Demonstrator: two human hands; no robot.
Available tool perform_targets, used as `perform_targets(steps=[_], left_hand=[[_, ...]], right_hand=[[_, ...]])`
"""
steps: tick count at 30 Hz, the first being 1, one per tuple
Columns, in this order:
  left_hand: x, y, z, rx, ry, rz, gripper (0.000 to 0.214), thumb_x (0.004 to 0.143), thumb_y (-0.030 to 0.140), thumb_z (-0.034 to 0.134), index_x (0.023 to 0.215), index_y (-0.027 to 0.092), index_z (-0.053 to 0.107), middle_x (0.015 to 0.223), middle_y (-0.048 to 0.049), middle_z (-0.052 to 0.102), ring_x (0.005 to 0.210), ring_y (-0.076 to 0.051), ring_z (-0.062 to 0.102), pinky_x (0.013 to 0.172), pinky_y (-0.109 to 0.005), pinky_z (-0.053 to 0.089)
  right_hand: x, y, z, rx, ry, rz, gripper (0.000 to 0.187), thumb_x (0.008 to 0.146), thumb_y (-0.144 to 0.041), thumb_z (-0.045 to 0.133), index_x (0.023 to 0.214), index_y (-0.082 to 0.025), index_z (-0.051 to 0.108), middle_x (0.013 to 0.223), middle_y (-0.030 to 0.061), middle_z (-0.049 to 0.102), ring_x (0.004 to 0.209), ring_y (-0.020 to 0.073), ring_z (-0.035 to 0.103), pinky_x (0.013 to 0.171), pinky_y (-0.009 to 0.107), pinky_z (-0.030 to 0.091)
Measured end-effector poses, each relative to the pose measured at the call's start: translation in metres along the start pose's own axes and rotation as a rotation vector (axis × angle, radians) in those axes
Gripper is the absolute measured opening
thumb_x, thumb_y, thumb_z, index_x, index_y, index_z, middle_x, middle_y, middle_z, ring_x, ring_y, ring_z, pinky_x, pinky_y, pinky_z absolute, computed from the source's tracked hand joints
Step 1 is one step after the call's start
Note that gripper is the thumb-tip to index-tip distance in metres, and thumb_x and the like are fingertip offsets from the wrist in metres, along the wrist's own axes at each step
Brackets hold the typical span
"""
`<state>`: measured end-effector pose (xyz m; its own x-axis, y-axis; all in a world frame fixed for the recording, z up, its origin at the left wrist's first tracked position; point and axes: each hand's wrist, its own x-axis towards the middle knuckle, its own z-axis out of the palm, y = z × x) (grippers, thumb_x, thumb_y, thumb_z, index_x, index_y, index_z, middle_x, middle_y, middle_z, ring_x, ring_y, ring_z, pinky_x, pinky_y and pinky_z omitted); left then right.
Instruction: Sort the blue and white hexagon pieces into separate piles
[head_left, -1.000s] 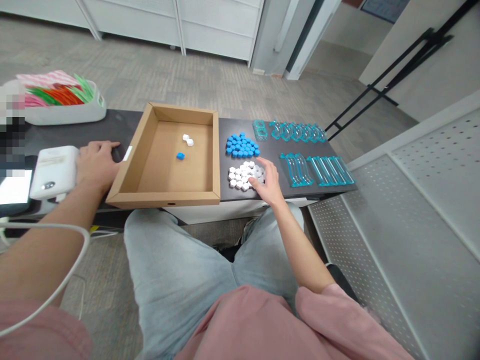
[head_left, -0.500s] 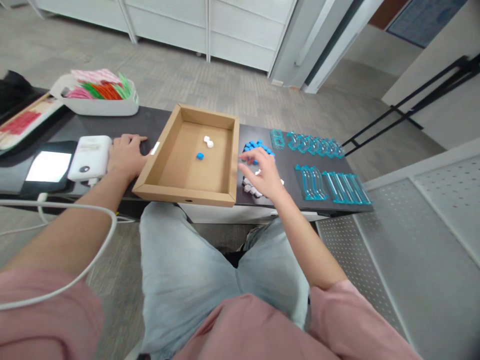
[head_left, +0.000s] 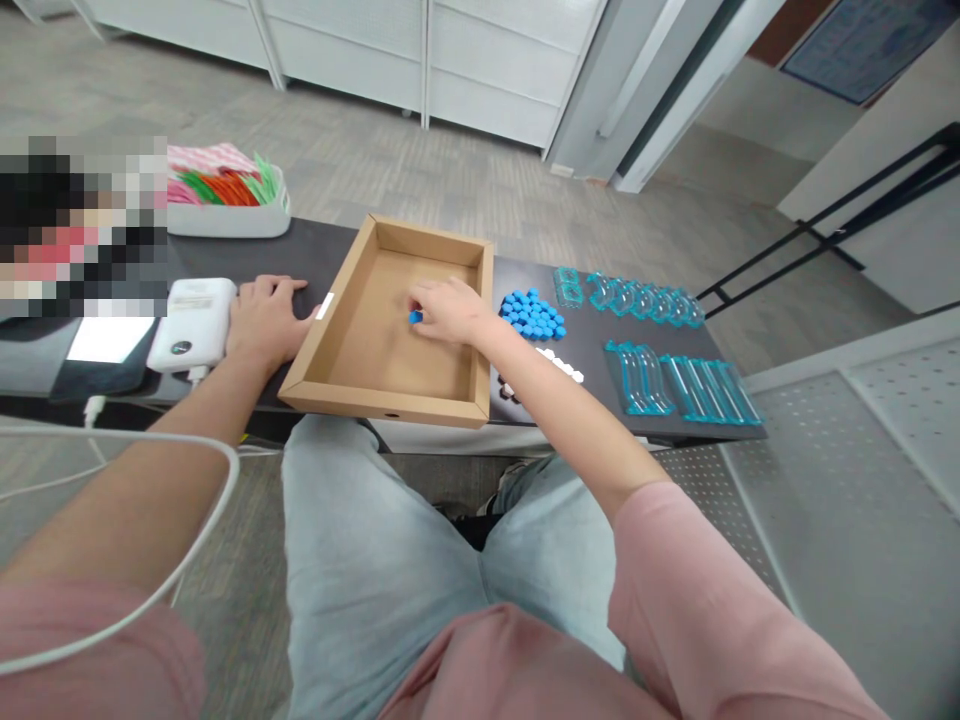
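My right hand (head_left: 448, 310) reaches into the shallow cardboard tray (head_left: 382, 402), its fingers curled together just above a small blue hexagonal piece (head_left: 415, 317) on the tray floor. What the fingers hold, if anything, is hidden. My left hand (head_left: 264, 318) lies flat on the dark table beside the tray's left wall, touching a white device (head_left: 193, 323). A pile of blue hexagonal pieces (head_left: 532, 313) sits right of the tray. White hexagonal pieces (head_left: 564, 366) lie partly hidden under my right forearm.
Clear teal track pieces lie in a far row (head_left: 645, 297) and a near group (head_left: 682, 385) at the table's right end. A white bin of coloured sticks (head_left: 225, 205) stands at the back left. A white cable (head_left: 172, 440) crosses my left arm.
My right hand left the white pile, passed over the blue pieces and moved left into the tray. The two white pieces in the tray are now hidden by it. My left hand stayed put.
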<state>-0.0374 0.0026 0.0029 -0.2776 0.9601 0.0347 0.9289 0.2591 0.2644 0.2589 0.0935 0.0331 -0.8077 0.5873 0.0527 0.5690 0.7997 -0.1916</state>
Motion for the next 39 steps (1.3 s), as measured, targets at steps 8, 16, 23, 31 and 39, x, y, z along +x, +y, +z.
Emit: perform_targets(steps=[8,16,23,31,39], left_hand=[[0.003,-0.006,0.005,0.016,0.009,0.004,0.079,0.107,0.054,0.048,0.170,0.009,0.061,0.175,-0.0284,0.054,0.158,-0.050,0.047,0.133,-0.066,0.041],[0.007,-0.009,0.009,0.031,0.021,0.007,0.086,0.104,0.061,0.043,0.168,0.008,0.062,0.174,-0.0301,0.054,0.157,-0.053,0.048,0.131,-0.070,0.043],[0.006,-0.006,0.004,0.053,-0.016,-0.006,0.090,0.101,0.060,0.045,0.172,0.007,0.058,0.174,-0.0303,0.052,0.159,-0.053,0.047,0.134,-0.068,0.041],[0.007,-0.010,0.007,0.031,-0.003,-0.001,0.091,0.102,0.067,0.044,0.170,0.009,0.060,0.175,-0.0301,0.052,0.159,-0.052,0.046,0.135,-0.068,0.040],[0.002,-0.002,0.001,0.027,-0.005,-0.004,0.089,0.104,0.064,0.041,0.170,0.008,0.061,0.174,-0.0308,0.053,0.158,-0.054,0.047,0.134,-0.068,0.041]], right_hand=[[-0.120,0.089,-0.042,0.244,0.382,0.237,0.028,0.098,-0.028,0.075,0.125,-0.022,0.076,0.110,0.0052,0.072,0.097,0.0231,0.066,0.094,0.038,0.055],[-0.213,0.166,-0.054,0.036,0.122,0.690,0.028,0.091,-0.021,0.080,0.119,-0.021,0.081,0.100,0.0058,0.087,0.088,0.0239,0.077,0.087,0.034,0.057],[-0.199,0.173,-0.038,0.108,-0.022,0.690,0.028,0.092,-0.020,0.084,0.120,-0.021,0.082,0.106,0.0073,0.089,0.098,0.0252,0.083,0.097,0.038,0.064],[-0.196,0.163,-0.039,0.234,-0.026,0.686,0.073,0.078,-0.017,0.091,0.148,-0.017,0.071,0.122,0.0105,0.087,0.100,0.0276,0.084,0.098,0.042,0.067],[-0.183,0.151,-0.038,0.203,-0.071,0.699,0.082,0.085,-0.021,0.095,0.160,-0.014,0.063,0.113,0.0113,0.088,0.103,0.0303,0.084,0.105,0.043,0.064]])
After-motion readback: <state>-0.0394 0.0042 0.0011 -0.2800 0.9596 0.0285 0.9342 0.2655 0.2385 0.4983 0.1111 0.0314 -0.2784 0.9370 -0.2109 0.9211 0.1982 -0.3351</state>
